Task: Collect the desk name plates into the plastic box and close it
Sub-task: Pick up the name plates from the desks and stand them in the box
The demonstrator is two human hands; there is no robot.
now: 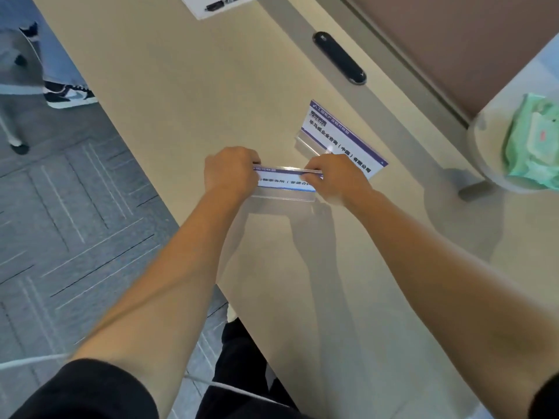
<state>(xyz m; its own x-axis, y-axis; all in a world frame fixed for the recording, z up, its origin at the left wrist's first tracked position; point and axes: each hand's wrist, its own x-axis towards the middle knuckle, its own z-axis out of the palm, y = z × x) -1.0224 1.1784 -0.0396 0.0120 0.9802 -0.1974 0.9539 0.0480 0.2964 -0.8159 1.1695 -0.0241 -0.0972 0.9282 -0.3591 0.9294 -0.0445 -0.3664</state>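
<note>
A clear acrylic name plate (284, 180) with a white card, blue border and dark print stands on the beige desk (211, 101). My left hand (231, 173) grips its left end and my right hand (335, 179) pinches its right end along the top edge. A second name plate (338, 137) of the same kind lies just behind my right hand, partly hidden by it. The rim of a translucent plastic box (476, 152) shows at the right edge, holding a green packet (532, 146).
A black oval cable port (339, 57) sits in the desk's grey strip further back. A white tray with pens (216, 4) lies at the top edge. On the left, grey carpet and another person's shoes (68, 95). A brown panel fills the upper right.
</note>
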